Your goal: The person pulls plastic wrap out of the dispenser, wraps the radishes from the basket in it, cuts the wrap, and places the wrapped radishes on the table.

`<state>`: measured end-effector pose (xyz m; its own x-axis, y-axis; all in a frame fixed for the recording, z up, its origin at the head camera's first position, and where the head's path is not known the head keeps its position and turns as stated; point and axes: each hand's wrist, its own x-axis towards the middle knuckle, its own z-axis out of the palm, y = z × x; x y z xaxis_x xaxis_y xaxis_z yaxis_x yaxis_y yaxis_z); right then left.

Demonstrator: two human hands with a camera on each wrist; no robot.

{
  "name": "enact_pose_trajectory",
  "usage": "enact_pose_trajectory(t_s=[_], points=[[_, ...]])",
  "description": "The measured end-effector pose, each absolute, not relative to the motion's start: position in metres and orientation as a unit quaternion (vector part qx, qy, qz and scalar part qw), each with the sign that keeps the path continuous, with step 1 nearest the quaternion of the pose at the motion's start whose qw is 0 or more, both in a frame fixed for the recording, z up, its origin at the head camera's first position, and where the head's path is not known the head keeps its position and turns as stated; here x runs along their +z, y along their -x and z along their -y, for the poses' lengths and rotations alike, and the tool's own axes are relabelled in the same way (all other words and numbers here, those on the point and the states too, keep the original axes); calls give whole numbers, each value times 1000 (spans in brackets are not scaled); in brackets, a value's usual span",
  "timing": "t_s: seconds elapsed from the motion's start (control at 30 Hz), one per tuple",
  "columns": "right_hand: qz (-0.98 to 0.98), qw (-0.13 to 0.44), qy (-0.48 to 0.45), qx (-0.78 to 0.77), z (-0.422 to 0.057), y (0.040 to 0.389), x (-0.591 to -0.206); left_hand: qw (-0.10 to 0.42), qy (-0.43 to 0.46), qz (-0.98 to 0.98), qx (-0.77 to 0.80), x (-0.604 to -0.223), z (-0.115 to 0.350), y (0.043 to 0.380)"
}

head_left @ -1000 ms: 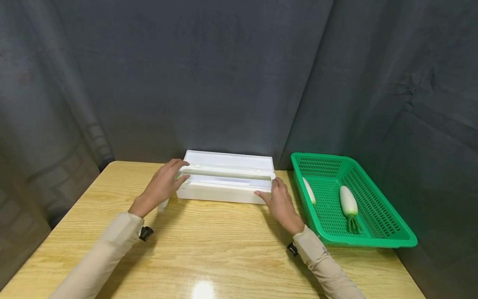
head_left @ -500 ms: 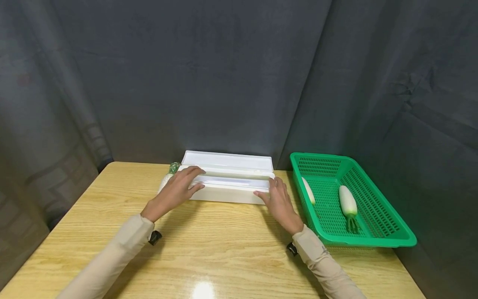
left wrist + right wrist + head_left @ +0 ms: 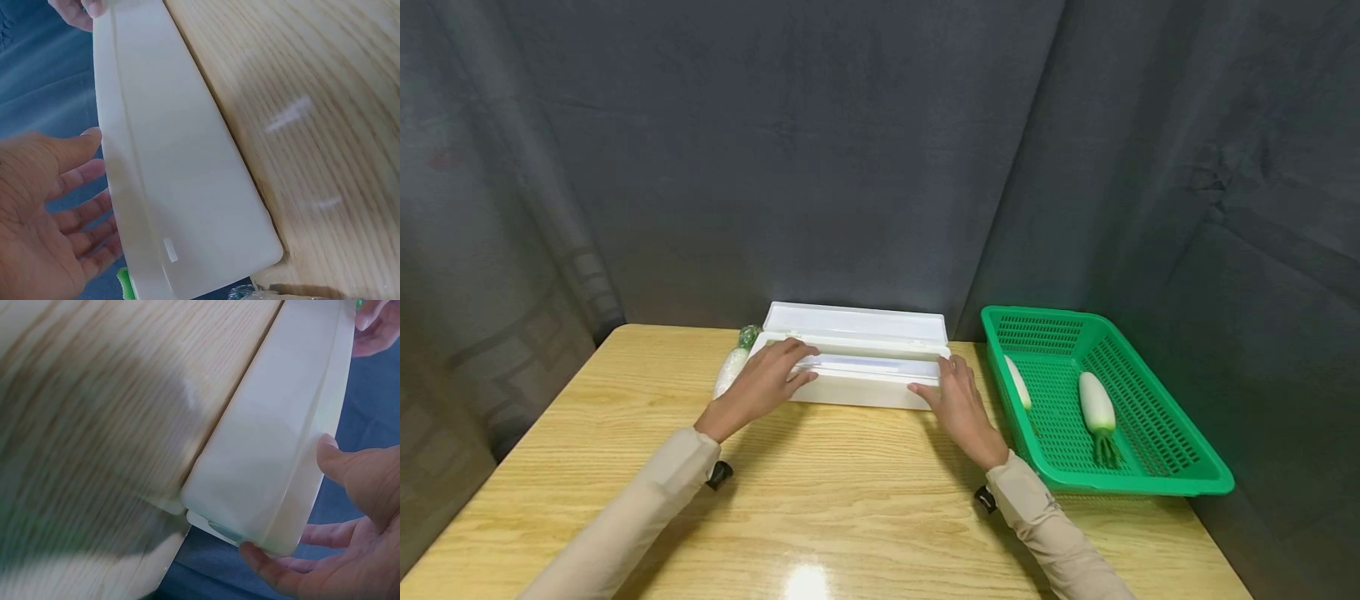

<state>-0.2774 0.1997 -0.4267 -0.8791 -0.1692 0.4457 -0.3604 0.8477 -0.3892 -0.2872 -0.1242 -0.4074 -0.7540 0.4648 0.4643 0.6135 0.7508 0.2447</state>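
Observation:
A long white plastic wrap dispenser lies across the back of the table, its lid tipped back against the curtain side. A pale strip shows inside the opening. My left hand is over the dispenser's left part; in the left wrist view its thumb touches the upper edge and the fingers spread loosely. At the other end my right hand holds the dispenser's corner, thumb on the front and a finger on the end face. Left of the dispenser lies a white radish in clear film, partly hidden by my left hand.
A green plastic basket stands at the right, holding a white radish with green stalks and another radish half hidden by the rim. The wooden table extends toward me. A dark curtain hangs behind.
My left hand has moved rightward from the dispenser's left end onto its front part, uncovering the wrapped radish. My right hand stays at the right end.

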Motion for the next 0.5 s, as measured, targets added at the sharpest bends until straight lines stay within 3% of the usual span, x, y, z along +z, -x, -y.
enact_pose_trajectory(t_s=[0.23,0.5], points=[[939,197,-142,242,-200,278,-427,183,282,917,-216,-407,124,294],[931,207,-156,256,-204,278,-428,124,256,918,-276,-407,125,302]])
